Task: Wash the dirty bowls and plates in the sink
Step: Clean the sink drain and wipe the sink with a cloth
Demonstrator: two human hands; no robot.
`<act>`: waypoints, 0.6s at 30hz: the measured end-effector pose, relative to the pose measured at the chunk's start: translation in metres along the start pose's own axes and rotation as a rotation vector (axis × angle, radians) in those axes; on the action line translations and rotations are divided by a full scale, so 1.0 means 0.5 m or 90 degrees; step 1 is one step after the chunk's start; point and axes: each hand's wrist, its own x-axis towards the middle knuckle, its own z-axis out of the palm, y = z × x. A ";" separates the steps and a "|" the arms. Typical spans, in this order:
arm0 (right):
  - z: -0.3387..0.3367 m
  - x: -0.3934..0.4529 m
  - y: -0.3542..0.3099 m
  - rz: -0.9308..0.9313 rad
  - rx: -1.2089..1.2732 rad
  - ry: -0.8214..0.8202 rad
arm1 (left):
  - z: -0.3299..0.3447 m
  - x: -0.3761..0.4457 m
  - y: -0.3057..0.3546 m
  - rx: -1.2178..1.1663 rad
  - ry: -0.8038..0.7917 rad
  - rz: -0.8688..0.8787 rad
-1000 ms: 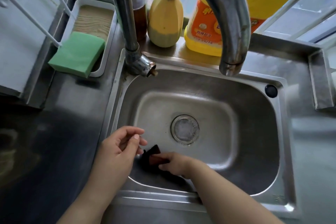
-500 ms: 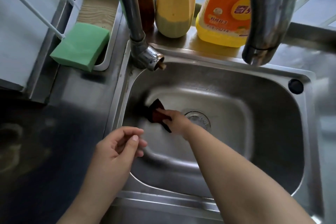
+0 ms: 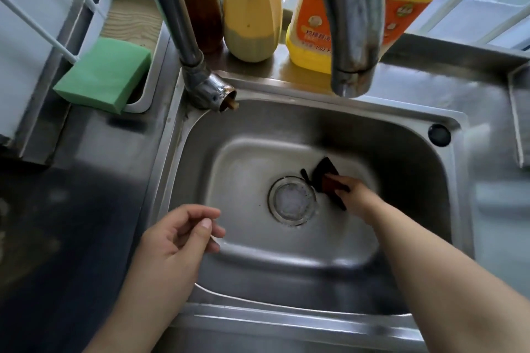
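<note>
Here, reading from the left: a green sponge (image 3: 103, 74) lies across the near end of a white tray (image 3: 99, 13) on the steel counter, well apart from both of my hands. Next comes my left hand (image 3: 177, 235), which hovers over the near-left rim of the sink (image 3: 286, 315); its fingers are loosely curled, thumb near the forefinger, and it holds nothing. Behind it the tap (image 3: 352, 23) arches over the basin, no water visibly running from its spout. Along the back ledge stand a brown bottle (image 3: 205, 8), a cream bottle (image 3: 252, 11) and a yellow detergent jug (image 3: 311, 28). At the basin's centre sits the drain strainer (image 3: 292, 199), with small specks on the floor around it. Just right of the strainer my right hand (image 3: 355, 195) presses a dark scouring cloth (image 3: 325, 176) against the sink floor, fingers curled over it.

No bowls or plates are in view; the basin holds only cloth and hand. My judgement is that the step in hand is wiping the sink itself, either before the dishes come in or after they have gone. The next move calls for sweeping the cloth round the remaining floor and walls, then a rinse from the tap, which my free left hand is placed to turn on
</note>
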 end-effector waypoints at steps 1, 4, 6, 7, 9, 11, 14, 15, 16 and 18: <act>0.001 -0.019 0.020 0.004 0.000 -0.004 | 0.003 -0.001 0.004 -0.005 -0.002 0.003; 0.034 -0.079 0.046 0.027 -0.026 -0.062 | 0.011 -0.004 0.014 -0.021 -0.013 0.011; 0.070 -0.113 0.042 0.031 -0.047 -0.132 | 0.015 -0.007 0.024 -0.030 -0.022 0.018; 0.088 -0.126 0.035 0.028 -0.049 -0.160 | 0.016 -0.008 0.029 -0.032 -0.026 0.024; 0.114 -0.138 0.016 0.033 -0.039 -0.180 | 0.015 -0.013 0.037 -0.036 -0.031 0.035; 0.125 -0.137 0.000 0.070 -0.005 -0.187 | 0.011 -0.018 0.042 -0.040 -0.033 0.039; 0.125 -0.144 -0.020 0.153 0.094 -0.246 | -0.008 -0.027 0.044 -0.036 -0.028 0.047; 0.123 -0.150 -0.027 0.185 0.166 -0.256 | -0.018 -0.031 0.044 -0.033 -0.023 0.050; 0.121 -0.160 -0.036 0.216 0.258 -0.262 | -0.028 -0.035 0.043 -0.031 -0.018 0.048; 0.112 -0.186 -0.058 0.241 0.441 -0.288 | -0.047 -0.042 0.041 -0.029 -0.008 0.041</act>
